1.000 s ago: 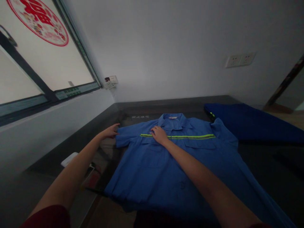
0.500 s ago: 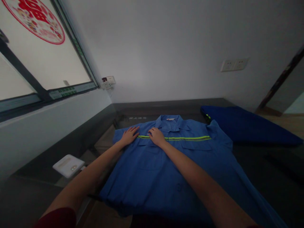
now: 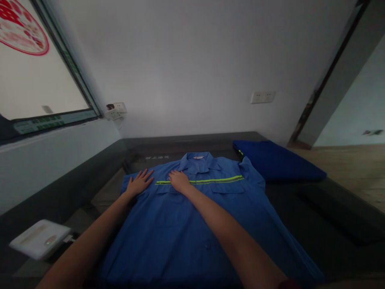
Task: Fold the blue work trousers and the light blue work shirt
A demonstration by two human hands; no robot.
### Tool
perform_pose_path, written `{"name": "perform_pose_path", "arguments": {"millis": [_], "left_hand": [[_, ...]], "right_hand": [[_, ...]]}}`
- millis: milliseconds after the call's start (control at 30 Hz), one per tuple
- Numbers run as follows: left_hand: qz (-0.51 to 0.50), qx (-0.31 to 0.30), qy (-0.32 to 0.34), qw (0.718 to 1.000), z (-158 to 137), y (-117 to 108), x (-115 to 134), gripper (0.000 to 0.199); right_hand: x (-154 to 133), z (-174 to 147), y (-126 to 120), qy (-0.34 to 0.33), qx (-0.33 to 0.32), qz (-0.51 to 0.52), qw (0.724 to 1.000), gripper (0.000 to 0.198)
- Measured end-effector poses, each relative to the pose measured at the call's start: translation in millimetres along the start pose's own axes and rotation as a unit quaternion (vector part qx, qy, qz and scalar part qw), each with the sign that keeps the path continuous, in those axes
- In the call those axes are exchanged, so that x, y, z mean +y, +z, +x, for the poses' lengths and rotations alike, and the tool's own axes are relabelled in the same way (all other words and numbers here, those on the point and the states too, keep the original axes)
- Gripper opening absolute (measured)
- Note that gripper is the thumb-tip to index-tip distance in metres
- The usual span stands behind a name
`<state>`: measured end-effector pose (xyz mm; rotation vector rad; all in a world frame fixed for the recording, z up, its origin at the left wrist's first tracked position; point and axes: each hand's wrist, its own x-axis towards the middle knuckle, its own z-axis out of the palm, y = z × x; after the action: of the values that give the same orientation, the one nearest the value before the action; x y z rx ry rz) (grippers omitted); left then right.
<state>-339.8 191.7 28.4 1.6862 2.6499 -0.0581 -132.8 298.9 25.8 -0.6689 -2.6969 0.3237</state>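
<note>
Blue shirt (image 3: 150, 224): your left hand (image 3: 140, 184) spread flat upon it, empty; your right hand (image 3: 179, 181) half-curled at its stripe (image 3: 222, 180), hold unclear.

Under the left hand (image 3: 139, 183) and right hand (image 3: 179, 181), the shirt (image 3: 168, 224) is showing matt, lightly creased cloth, its stripe (image 3: 218, 180) looking smooth. Right of the right hand, the bundle (image 3: 276, 162) is showing matt cloth too. Around both hands, the counter (image 3: 210, 139) is looking smooth and faintly glossy. Left of the left hand, the box (image 3: 40, 239) is looking like smooth plastic.
</note>
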Motion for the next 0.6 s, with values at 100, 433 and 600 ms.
{"name": "perform_pose_path", "arguments": {"millis": [100, 433, 600], "left_hand": [[0.009, -0.001, 0.008, 1.0, 1, 2, -2, 0.054], [-0.018, 0.008, 0.0, 1.0, 11, 13, -12, 0.058], [-0.015, -0.004, -0.015, 1.0, 14, 14, -12, 0.058]], "right_hand": [[-2, 3, -8, -0.011, -0.012, 0.012, 1.0, 0.029], [69, -44, -141, 0.011, 0.07, 0.008, 0.997, 0.03], [175, -112, -226, 0.286, 0.068, -0.077, 0.953, 0.024]]}}
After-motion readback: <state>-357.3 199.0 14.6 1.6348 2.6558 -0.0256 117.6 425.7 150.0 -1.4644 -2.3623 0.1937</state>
